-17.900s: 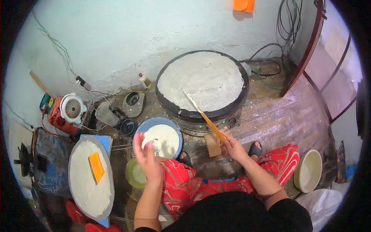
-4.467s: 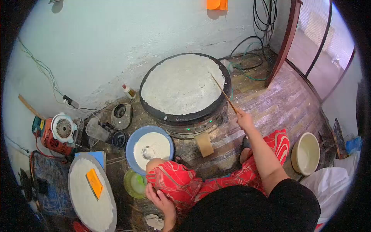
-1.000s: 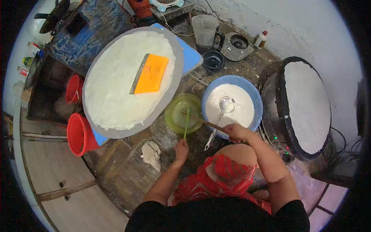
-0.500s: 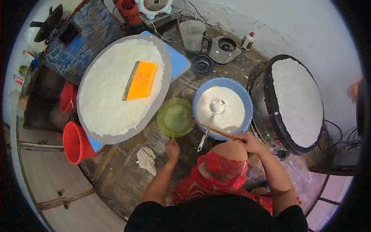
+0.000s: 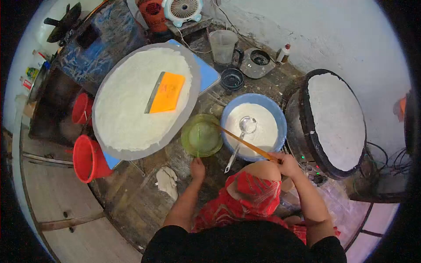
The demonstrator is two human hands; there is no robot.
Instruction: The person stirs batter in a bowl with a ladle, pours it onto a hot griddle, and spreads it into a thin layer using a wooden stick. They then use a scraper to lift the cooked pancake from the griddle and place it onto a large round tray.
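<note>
My right hand is closed around the end of a long, flat wooden stick. The stick slants left across the blue basin, its far tip at the rim of a translucent green bowl. Pale batter fills much of the basin, and a metal ladle rests in it, handle over the near rim. My left hand is closed just below the green bowl, pinching a thin light-green stick that reaches into it. Cloudy liquid seems to be in the bowl.
A large round tray with a white sheet and an orange scraper stands left. To the right is a round griddle with a white layer. Around them are red buckets, a cloth, a clear jug and a fan.
The wooden stick's tip has moved from inside the green bowl to its right rim, and its broad face now shows more. My left hand stays by the bowl. The view has shifted slightly.
</note>
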